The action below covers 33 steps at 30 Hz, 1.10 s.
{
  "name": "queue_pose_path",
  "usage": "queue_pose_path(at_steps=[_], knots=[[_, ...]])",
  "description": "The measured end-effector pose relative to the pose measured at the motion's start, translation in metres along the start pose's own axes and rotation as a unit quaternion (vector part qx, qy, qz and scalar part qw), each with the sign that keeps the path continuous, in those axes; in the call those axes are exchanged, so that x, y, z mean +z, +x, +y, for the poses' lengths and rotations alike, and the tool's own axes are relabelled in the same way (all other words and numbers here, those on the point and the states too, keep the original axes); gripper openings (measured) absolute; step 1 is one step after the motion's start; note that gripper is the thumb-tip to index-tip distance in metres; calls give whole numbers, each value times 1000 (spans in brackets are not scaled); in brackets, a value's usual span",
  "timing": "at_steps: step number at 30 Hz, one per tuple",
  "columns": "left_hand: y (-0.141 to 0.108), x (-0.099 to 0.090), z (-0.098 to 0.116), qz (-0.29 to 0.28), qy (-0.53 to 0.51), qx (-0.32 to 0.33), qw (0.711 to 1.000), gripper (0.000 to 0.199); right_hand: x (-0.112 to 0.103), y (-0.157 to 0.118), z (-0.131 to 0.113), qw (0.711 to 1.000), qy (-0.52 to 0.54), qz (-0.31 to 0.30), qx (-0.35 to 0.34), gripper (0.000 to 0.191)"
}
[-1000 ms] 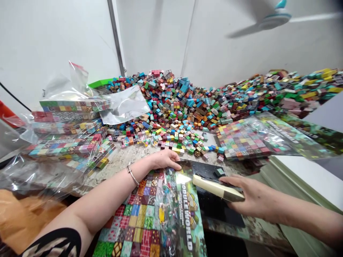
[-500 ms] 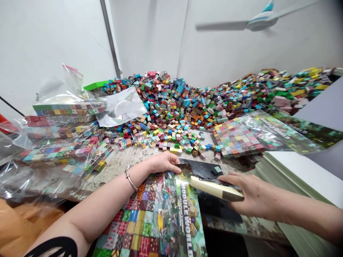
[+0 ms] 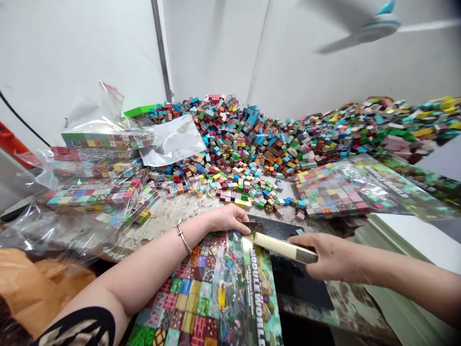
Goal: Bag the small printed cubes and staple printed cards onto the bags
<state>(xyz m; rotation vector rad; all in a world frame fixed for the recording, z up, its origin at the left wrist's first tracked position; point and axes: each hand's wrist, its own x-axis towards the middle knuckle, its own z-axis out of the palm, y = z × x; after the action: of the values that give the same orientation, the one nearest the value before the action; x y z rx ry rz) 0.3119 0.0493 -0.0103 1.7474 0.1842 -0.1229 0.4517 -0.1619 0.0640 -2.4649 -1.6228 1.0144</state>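
My left hand (image 3: 230,219) is closed on the far corner of a printed header card (image 3: 264,300), thumb on top. The card, lettered "MODULE WORLD", tops a clear plastic pack of colourful patterned cubes (image 3: 187,307) lying nearest me. In my right hand (image 3: 324,254) is a cream stapler (image 3: 279,246), its fingers wrapped round the rear end. The front of the stapler is over the card's far edge, close to my left thumb. Whether its jaws touch the card I cannot tell. Under the stapler is a flat black board (image 3: 302,288).
A large heap of loose cubes (image 3: 252,139) covers the back of the worn table (image 3: 169,216). Stacked bagged packs (image 3: 93,192) stand at left. Another carded pack (image 3: 331,187) lies at right beside a pale green box (image 3: 389,254). A fan (image 3: 378,29) turns above.
The stapler has moved left over the card, nearer my left thumb. My left hand keeps its hold on the card. The whole view has shifted slightly as my head turned.
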Motion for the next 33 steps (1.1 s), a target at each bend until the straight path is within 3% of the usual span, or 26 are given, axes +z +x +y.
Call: queue_pose_path(at_steps=[6,13,28,33], knots=[[1,-1,-3,2,16,9,1000,27,11,7,0,994,-78,52,-56,31],[4,-3,-8,5,35,18,999,22,21,14,7,981,-130,104,-104,40],[11,-4,-19,26,-18,11,999,29,16,22,5,981,-170,56,-74,48],[9,-5,-16,13,-41,-1,999,20,18,23,8,982,-171,53,-63,51]])
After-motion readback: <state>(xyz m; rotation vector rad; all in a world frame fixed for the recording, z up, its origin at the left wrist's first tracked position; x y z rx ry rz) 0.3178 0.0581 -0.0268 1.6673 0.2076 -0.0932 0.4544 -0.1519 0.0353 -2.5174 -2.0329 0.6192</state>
